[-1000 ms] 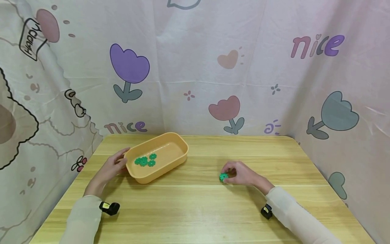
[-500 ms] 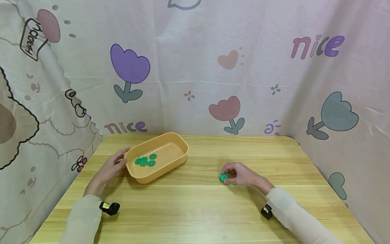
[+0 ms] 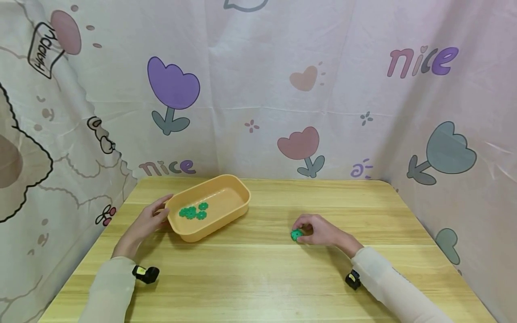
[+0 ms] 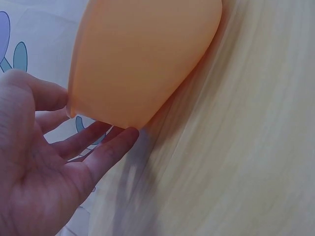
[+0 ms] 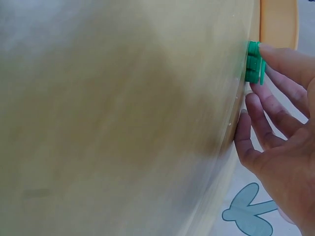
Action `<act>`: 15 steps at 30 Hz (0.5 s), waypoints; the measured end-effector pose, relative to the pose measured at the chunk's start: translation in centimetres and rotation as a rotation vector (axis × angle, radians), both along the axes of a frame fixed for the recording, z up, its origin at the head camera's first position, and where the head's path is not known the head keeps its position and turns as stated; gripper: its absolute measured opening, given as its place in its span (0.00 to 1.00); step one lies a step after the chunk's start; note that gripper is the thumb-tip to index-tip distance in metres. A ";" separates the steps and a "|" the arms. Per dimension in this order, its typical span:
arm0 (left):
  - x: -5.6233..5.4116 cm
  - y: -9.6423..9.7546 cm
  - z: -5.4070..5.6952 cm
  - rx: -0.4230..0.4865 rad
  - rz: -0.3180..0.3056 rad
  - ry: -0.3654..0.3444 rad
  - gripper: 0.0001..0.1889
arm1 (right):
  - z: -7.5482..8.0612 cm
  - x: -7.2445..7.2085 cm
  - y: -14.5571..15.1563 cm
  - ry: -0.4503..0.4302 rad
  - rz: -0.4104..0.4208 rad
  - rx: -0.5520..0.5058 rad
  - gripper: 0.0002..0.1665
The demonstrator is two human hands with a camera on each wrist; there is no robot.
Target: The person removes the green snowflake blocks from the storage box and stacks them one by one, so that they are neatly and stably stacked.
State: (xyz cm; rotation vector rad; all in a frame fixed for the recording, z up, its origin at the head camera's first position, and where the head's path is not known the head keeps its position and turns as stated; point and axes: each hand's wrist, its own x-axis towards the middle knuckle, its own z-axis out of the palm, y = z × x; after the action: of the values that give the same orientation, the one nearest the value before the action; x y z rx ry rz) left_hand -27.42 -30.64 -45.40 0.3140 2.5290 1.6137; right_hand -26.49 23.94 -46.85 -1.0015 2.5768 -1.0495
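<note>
My right hand (image 3: 321, 230) pinches a small cluster of green interlocking discs (image 3: 296, 235) between thumb and fingers, just above or on the table; the frames do not settle which. In the right wrist view, the green discs (image 5: 254, 63) appear edge-on and joined together under the thumb tip. Further left stands a yellow-orange plastic box (image 3: 220, 220), set at a slant. My left hand (image 3: 146, 223) touches its left end from outside with extended fingers and thumb. The left wrist view shows fingertips (image 4: 130, 136) against the box's wall. Several loose green flower-shaped discs (image 3: 190, 212) lie inside the box's left half.
Both hands work over a light wooden table (image 3: 242, 282). A patterned cloth (image 3: 242, 80) hangs behind it and along both sides. Each wrist carries a small black camera, such as the left camera (image 3: 146, 274).
The green disc cluster has turned slightly in my right fingers. The box and my left hand stay in place; the head view has shifted a little.
</note>
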 end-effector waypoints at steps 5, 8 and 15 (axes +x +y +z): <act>0.0 0.0 0.1 0.011 0.002 -0.009 0.31 | 0.1 0.1 0.0 0.008 0.007 -0.002 0.11; 0.0 0.1 0.1 0.016 -0.001 -0.007 0.31 | 0.2 0.2 -0.1 0.005 0.009 -0.002 0.11; 0.0 0.1 0.0 0.008 0.004 -0.013 0.31 | 0.3 0.3 -0.1 0.007 0.000 0.012 0.12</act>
State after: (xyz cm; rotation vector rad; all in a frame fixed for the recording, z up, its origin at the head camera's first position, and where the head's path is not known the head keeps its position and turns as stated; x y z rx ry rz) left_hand -27.46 -30.53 -45.36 0.2986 2.5162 1.6223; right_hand -26.20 23.86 -46.55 -1.0041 2.5855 -1.0316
